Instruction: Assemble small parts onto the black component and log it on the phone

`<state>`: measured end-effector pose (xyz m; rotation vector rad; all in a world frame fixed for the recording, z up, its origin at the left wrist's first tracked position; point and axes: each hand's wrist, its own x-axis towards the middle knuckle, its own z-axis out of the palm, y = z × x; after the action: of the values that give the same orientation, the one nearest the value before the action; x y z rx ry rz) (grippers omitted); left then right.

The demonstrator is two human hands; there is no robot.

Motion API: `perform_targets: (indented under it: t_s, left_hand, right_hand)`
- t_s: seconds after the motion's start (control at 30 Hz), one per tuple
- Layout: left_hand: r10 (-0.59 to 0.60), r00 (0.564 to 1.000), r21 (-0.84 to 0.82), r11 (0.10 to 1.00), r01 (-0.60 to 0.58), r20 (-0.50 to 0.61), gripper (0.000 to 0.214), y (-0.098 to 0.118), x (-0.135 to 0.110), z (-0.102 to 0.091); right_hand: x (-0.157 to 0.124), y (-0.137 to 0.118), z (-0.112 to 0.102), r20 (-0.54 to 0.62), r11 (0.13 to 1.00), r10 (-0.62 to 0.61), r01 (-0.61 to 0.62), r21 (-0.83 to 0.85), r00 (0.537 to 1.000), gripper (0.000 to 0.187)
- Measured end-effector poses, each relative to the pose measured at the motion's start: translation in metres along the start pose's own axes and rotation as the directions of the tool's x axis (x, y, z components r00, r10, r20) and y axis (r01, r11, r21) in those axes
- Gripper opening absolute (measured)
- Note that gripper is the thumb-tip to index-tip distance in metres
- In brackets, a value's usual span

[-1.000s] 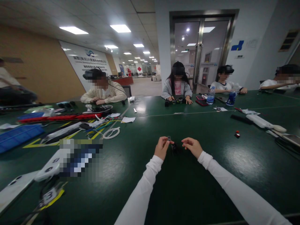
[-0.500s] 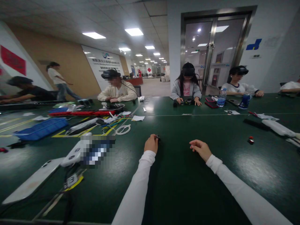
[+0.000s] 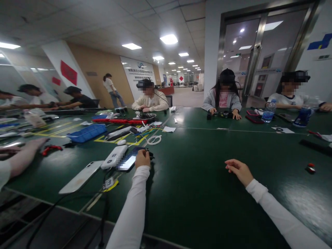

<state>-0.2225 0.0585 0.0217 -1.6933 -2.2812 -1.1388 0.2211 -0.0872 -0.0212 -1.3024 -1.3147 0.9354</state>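
My left hand is closed round a small black object, mostly covered by the fingers, so its kind does not show. The hand is beside a dark phone with a lit screen and partly overlaps it. Left of that phone rests a white oblong device, and further left a white phone lies on the green table. My right hand hovers over or rests on the table, palm turned inward, fingers loosely bent and apart, holding nothing.
A blue tray, a coiled white cable and black cables are on the left. A small red-and-black object and a water bottle are on the right. A co-worker's arm reaches in from the left; others sit opposite.
My view has turned to the left. My left hand, with the black object, has moved left across the table to the lit phone; my right hand keeps its loose pose, now further from it.
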Motion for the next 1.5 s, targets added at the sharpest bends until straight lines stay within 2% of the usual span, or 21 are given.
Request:
perform_targets:
  t_s: [0.13, 0.33, 0.7, 1.5]
  left_hand:
    - [0.003, 0.996, 0.067, 0.998, 0.004, -0.095, 0.022, -0.007, 0.002, -0.001]
    - [-0.057, 0.990, 0.186, 0.979, 0.081, -0.127, 0.025, -0.012, 0.001, -0.001]
    - [-0.035, 0.997, 0.271, 0.961, 0.054, -0.074, 0.023, -0.002, -0.005, -0.004]
    - [-0.047, 0.999, 0.312, 0.949, 0.053, -0.028, 0.026, 0.001, -0.006, -0.003]
  right_hand:
    - [0.000, 0.001, -0.002, 0.010, 1.000, 0.007, -0.006, -0.010, 1.000, 0.025]
    - [0.001, 0.002, -0.002, 0.009, 1.000, 0.016, -0.016, -0.007, 1.000, 0.030]
    - [0.000, -0.001, -0.001, 0.009, 1.000, 0.013, -0.013, 0.000, 1.000, 0.031]
    - [0.000, -0.001, 0.000, 0.003, 1.000, -0.002, 0.002, -0.018, 1.000, 0.029]
